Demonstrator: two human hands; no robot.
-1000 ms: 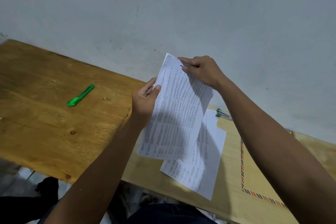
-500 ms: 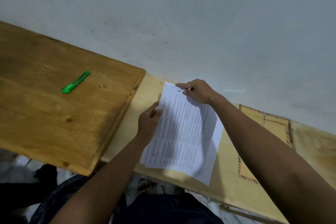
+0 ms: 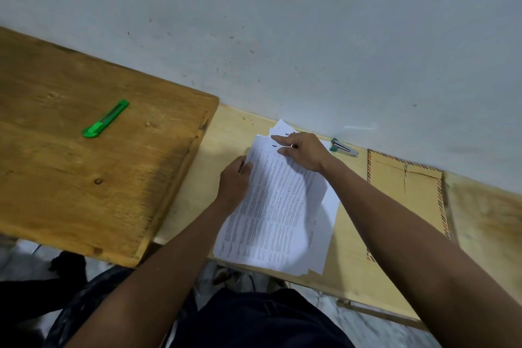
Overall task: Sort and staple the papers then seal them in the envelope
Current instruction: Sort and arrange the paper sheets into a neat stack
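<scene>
The papers (image 3: 275,206) lie in a loose pile on the pale tabletop (image 3: 226,133), their long axis running from the near edge toward the wall. The left hand (image 3: 234,181) holds the left edge of the top sheets, thumb on top and fingers curled under. The right hand (image 3: 303,151) rests on the far end of the pile with fingers almost straight, pressing down and pinching nothing. The sheets are not squared; corners stick out at the far end and on the right side. The stapler (image 3: 343,147) lies just beyond the right hand, near the wall, so I judge this hand is nearer for taking it. The envelope (image 3: 406,192) lies farther right. A green cutter (image 3: 106,118) rests well apart on the darker board (image 3: 84,178).
</scene>
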